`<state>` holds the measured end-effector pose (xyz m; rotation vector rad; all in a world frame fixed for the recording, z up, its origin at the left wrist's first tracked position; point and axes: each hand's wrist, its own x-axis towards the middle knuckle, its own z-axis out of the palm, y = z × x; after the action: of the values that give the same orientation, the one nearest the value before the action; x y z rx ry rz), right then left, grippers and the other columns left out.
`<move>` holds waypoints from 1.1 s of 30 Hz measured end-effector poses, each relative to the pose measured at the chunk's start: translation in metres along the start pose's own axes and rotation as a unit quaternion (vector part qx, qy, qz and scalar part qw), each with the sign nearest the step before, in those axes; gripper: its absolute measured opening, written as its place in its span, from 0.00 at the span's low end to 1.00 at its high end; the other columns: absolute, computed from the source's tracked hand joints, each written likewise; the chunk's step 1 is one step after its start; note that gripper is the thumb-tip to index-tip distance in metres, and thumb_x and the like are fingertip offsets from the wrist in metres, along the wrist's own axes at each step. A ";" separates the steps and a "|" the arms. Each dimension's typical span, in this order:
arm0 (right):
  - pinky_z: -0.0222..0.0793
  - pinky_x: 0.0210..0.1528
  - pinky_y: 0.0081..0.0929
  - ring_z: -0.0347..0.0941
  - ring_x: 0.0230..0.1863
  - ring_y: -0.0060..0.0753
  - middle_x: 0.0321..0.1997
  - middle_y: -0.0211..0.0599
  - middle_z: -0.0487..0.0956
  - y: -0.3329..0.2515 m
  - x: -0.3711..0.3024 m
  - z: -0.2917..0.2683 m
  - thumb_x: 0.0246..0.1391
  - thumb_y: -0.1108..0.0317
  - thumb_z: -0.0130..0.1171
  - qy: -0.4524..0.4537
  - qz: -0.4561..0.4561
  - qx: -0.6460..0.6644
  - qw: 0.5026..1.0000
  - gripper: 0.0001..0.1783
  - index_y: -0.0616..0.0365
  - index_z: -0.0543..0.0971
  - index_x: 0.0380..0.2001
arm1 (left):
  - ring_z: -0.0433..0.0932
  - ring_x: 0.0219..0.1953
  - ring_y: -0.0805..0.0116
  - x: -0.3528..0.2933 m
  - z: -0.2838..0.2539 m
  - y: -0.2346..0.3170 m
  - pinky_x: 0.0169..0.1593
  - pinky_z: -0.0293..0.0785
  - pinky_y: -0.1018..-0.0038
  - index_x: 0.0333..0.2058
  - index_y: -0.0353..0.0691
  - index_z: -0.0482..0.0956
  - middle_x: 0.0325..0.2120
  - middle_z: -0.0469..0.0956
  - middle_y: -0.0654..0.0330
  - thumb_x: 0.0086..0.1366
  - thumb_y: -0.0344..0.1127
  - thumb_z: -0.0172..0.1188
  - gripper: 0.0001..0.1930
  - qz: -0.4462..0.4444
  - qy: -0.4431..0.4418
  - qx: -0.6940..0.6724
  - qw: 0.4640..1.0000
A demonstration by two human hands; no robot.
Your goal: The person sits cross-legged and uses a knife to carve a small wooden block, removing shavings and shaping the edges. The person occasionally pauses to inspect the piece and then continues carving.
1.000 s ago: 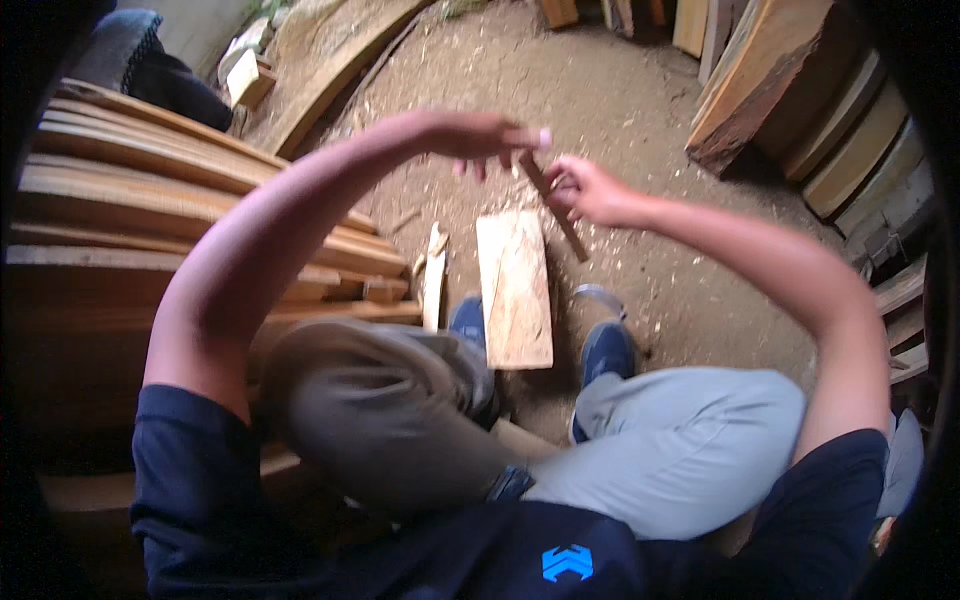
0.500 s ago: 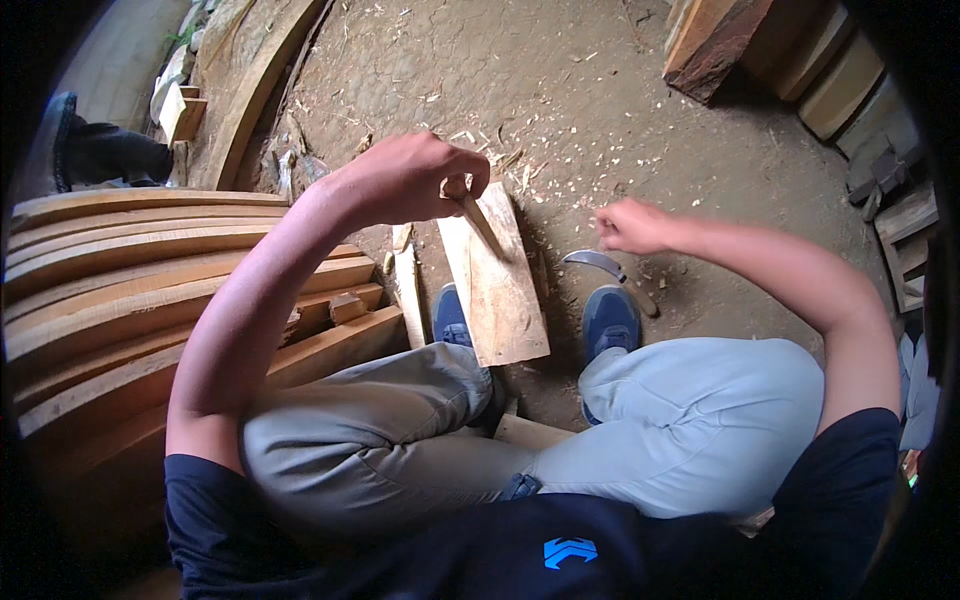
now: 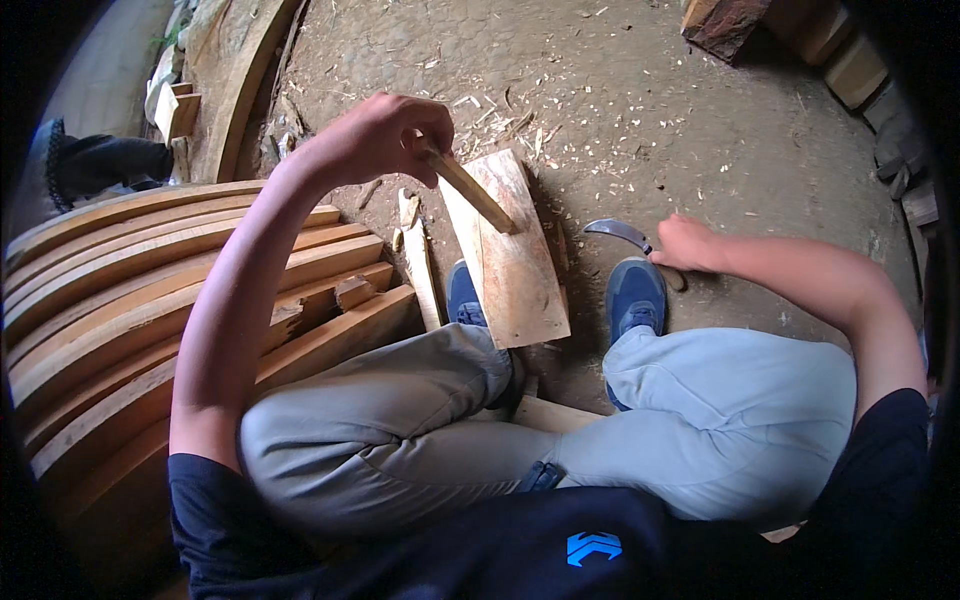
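Observation:
My left hand [image 3: 405, 135] pinches the upper end of a squared wooden stick [image 3: 470, 195]. The stick slants down to the right, and its lower end meets the top face of a pale wooden block [image 3: 520, 285] between my feet. To the right of the block, a sickle [image 3: 617, 231] with a curved metal blade and a wooden handle lies on the ground. My right hand [image 3: 692, 243] is closed over the handle, covering part of it; the handle's end shows below the hand. The undersides of the fingers are hidden.
Long curved boards [image 3: 150, 260] are stacked at the left, with a split wood strip [image 3: 420, 260] beside them. Wood chips litter the dirt floor [image 3: 640, 120]. Timber [image 3: 725, 25] stands at the far right. Another person's dark-clad leg [image 3: 110, 160] shows at the left.
My right hand has come down onto the sickle's handle. My left hand has shifted slightly left, tilting the stick further over. The whole view has shifted a little.

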<state>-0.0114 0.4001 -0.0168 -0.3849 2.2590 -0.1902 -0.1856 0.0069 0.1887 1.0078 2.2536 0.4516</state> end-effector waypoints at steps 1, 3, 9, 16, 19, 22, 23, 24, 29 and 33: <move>0.77 0.49 0.47 0.81 0.42 0.60 0.35 0.61 0.83 0.000 -0.002 0.002 0.52 0.48 0.67 0.008 0.009 0.004 1.000 0.27 0.69 0.84 0.30 | 0.84 0.38 0.68 0.002 0.001 0.000 0.43 0.80 0.66 0.37 0.41 0.81 0.33 0.85 0.64 0.50 0.31 0.77 0.17 -0.009 -0.001 -0.017 1.000; 0.77 0.48 0.47 0.82 0.41 0.59 0.34 0.60 0.83 -0.003 -0.004 0.002 0.52 0.49 0.67 0.013 0.030 0.029 0.999 0.26 0.67 0.85 0.30 | 0.84 0.42 0.67 0.003 0.003 0.002 0.46 0.80 0.66 0.38 0.42 0.80 0.36 0.85 0.63 0.51 0.31 0.77 0.17 -0.029 -0.012 -0.040 0.999; 0.78 0.48 0.47 0.82 0.43 0.57 0.37 0.59 0.83 -0.019 -0.007 -0.006 0.54 0.51 0.66 0.025 0.034 0.019 0.999 0.23 0.66 0.85 0.34 | 0.79 0.52 0.68 0.004 0.046 -0.019 0.58 0.76 0.68 0.41 0.40 0.76 0.46 0.80 0.61 0.58 0.32 0.73 0.16 0.010 0.038 -0.400 0.916; 0.79 0.47 0.46 0.83 0.42 0.57 0.37 0.59 0.84 -0.020 -0.008 -0.002 0.52 0.55 0.66 0.022 0.043 0.020 0.999 0.22 0.67 0.85 0.34 | 0.78 0.54 0.62 0.013 0.064 0.006 0.58 0.78 0.62 0.55 0.44 0.53 0.57 0.75 0.44 0.71 0.31 0.58 0.23 0.023 0.138 -0.401 0.905; 0.79 0.47 0.46 0.83 0.42 0.57 0.37 0.59 0.84 -0.024 -0.008 -0.007 0.50 0.54 0.66 0.034 0.049 0.038 0.998 0.22 0.68 0.85 0.33 | 0.77 0.53 0.61 0.014 0.068 0.006 0.58 0.79 0.61 0.54 0.45 0.47 0.60 0.72 0.43 0.73 0.28 0.52 0.22 0.042 0.150 -0.393 0.907; 0.79 0.46 0.45 0.83 0.40 0.56 0.35 0.59 0.83 -0.023 -0.004 -0.011 0.48 0.53 0.66 0.050 0.042 0.054 0.996 0.23 0.68 0.85 0.31 | 0.77 0.50 0.64 0.014 0.066 0.013 0.56 0.80 0.63 0.53 0.46 0.46 0.63 0.70 0.45 0.74 0.26 0.49 0.20 0.061 0.157 -0.354 0.920; 0.79 0.45 0.45 0.83 0.39 0.57 0.33 0.59 0.83 -0.021 -0.002 -0.011 0.47 0.53 0.66 0.051 0.031 0.058 0.997 0.23 0.68 0.84 0.30 | 0.77 0.50 0.65 0.014 0.066 0.015 0.56 0.79 0.63 0.54 0.46 0.46 0.62 0.70 0.46 0.74 0.26 0.49 0.20 0.066 0.162 -0.337 0.925; 0.79 0.44 0.46 0.83 0.38 0.57 0.32 0.59 0.83 -0.019 0.001 -0.013 0.47 0.53 0.66 0.052 0.020 0.062 0.997 0.23 0.68 0.84 0.29 | 0.77 0.49 0.65 0.014 0.066 0.017 0.56 0.79 0.63 0.54 0.47 0.46 0.62 0.70 0.46 0.74 0.26 0.49 0.20 0.070 0.168 -0.321 0.929; 0.78 0.38 0.46 0.81 0.27 0.53 0.25 0.57 0.81 -0.011 0.012 -0.027 0.47 0.53 0.66 0.037 -0.008 0.144 0.989 0.22 0.67 0.83 0.23 | 0.75 0.50 0.65 0.009 0.063 0.018 0.54 0.76 0.64 0.56 0.47 0.47 0.63 0.69 0.45 0.76 0.26 0.45 0.18 0.059 0.147 -0.372 0.914; 0.78 0.31 0.43 0.79 0.21 0.40 0.20 0.50 0.79 0.010 0.016 -0.031 0.54 0.55 0.64 0.025 -0.038 0.235 0.971 0.22 0.66 0.78 0.20 | 0.74 0.40 0.71 0.012 0.069 0.017 0.44 0.74 0.71 0.59 0.41 0.55 0.53 0.76 0.50 0.77 0.31 0.46 0.17 0.028 0.174 -0.390 0.904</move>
<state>-0.0468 0.4039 -0.0108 -0.2138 2.1608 -0.7643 -0.1369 0.0306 0.1409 0.5868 2.0090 1.5109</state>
